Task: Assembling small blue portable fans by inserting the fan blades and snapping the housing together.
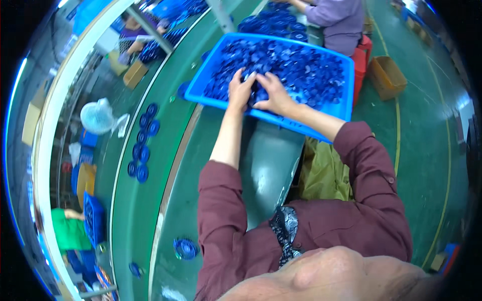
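A wide bright-blue plastic tray [346,75], filled with many small dark-blue plastic pieces [296,65], stands in front of me. Both my hands reach over its near edge into the pieces. My left hand [241,90] has its thumb and fingers apart, its tips against the heap. Close beside it, my right hand [275,95] is spread, thumb away from the fingers. The fingertips of the two hands nearly meet, with blue pieces showing between them. Whether a piece lies under the fingertips is hidden.
To the left runs a green conveyor belt [125,200] carrying several round blue parts [142,153]. Another round blue part [186,249] lies on the green worktable [216,145] near my left sleeve. A person in purple [336,22] works beyond the tray; a cardboard box [386,78] stands right.
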### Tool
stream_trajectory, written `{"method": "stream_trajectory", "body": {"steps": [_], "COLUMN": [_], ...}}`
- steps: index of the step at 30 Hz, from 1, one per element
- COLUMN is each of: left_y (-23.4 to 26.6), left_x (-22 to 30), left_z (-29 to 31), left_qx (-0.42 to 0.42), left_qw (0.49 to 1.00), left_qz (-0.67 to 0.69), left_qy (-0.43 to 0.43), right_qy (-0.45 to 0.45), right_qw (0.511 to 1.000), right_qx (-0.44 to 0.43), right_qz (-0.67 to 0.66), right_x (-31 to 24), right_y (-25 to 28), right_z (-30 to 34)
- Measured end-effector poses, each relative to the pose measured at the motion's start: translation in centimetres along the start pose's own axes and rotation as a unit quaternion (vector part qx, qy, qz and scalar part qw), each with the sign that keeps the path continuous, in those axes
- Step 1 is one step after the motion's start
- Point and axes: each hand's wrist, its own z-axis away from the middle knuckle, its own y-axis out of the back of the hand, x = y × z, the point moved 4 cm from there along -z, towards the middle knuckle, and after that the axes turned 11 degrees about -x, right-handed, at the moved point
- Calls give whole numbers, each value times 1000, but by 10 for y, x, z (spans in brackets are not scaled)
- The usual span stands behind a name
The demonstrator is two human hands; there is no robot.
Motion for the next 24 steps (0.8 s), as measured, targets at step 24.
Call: {"method": "stream_trajectory", "body": {"steps": [24], "left_y": [142], "left_x": [-27], "left_z": [231], "left_qx": [231], "left_qw": [970], "left_qz": [37], "left_qy": [61], "right_qy": [145], "right_qw": [955], "right_qx": [-186], "right_qz": [-181], "right_x": [-183], "right_y": [-112], "right_z": [44]}}
